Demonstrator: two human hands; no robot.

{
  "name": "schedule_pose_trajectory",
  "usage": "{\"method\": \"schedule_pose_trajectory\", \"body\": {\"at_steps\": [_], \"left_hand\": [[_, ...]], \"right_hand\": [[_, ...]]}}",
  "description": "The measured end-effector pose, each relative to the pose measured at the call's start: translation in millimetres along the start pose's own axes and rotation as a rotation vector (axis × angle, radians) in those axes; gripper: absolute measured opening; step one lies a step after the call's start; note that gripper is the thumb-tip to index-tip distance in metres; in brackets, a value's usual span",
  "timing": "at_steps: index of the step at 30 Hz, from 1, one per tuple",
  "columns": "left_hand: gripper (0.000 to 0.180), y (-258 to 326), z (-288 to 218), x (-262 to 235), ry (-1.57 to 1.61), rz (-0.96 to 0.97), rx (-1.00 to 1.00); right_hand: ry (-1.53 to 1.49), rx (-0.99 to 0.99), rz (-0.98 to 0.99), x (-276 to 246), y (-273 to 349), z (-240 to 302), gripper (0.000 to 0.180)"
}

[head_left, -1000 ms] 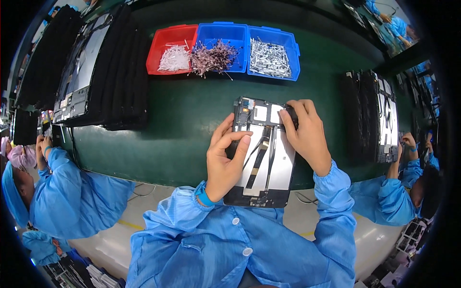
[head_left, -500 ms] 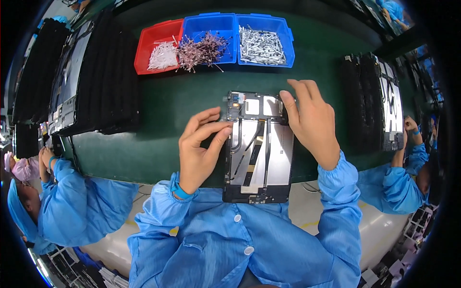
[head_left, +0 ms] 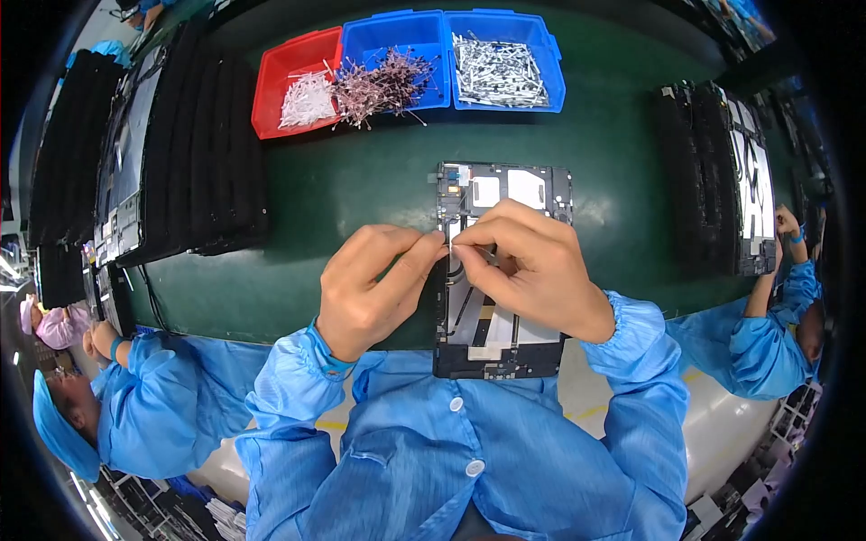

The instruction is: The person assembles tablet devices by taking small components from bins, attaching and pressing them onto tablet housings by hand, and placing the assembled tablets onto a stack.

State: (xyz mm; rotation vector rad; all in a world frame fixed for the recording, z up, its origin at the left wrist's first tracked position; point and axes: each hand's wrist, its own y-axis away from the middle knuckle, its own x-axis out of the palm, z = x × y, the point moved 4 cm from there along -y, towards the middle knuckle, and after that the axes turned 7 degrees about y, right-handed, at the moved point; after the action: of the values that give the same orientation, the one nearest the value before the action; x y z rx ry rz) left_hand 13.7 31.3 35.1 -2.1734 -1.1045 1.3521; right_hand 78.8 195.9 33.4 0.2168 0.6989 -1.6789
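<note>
A tablet with its back off lies upright before me at the table's near edge, its silver inner plate, black cables and small boards exposed. My left hand is at its left edge, thumb and forefinger pinched together. Close against those fingertips, over the tablet's upper left part, my right hand pinches too, its fingers curled above the plate. Whatever lies between the fingertips of either hand is too small to make out. My right hand hides the middle of the tablet.
Beyond the tablet stand a red bin of white strips, a blue bin of pinkish wired parts spilling over its side, and another blue bin of silver-white pieces. Black stacks rise at left, others at right. Co-workers sit on both sides.
My right hand has come down and left from the tablet's upper right edge, closing into a pinch beside my left fingertips. My left hand's fingers have drawn together.
</note>
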Motion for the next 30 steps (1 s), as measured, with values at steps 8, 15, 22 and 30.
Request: {"method": "schedule_pose_trajectory", "body": {"at_steps": [8,15,22,30], "left_hand": [[0.039,6,0,1,-0.202,0.110,0.092],[0.049,24,56,22,0.649,0.221,-0.994],[0.016,23,67,32,0.861,0.216,-1.127],[0.013,19,66,33,0.817,0.235,-1.149]], "right_hand": [[0.000,-0.089,-0.063,7,0,-6,0.012],[0.079,0.044,0.009,16,-9,-30,0.008],[0.095,0.024,0.039,22,-8,-36,0.008],[0.187,-0.046,0.018,25,-7,-35,0.009]]}}
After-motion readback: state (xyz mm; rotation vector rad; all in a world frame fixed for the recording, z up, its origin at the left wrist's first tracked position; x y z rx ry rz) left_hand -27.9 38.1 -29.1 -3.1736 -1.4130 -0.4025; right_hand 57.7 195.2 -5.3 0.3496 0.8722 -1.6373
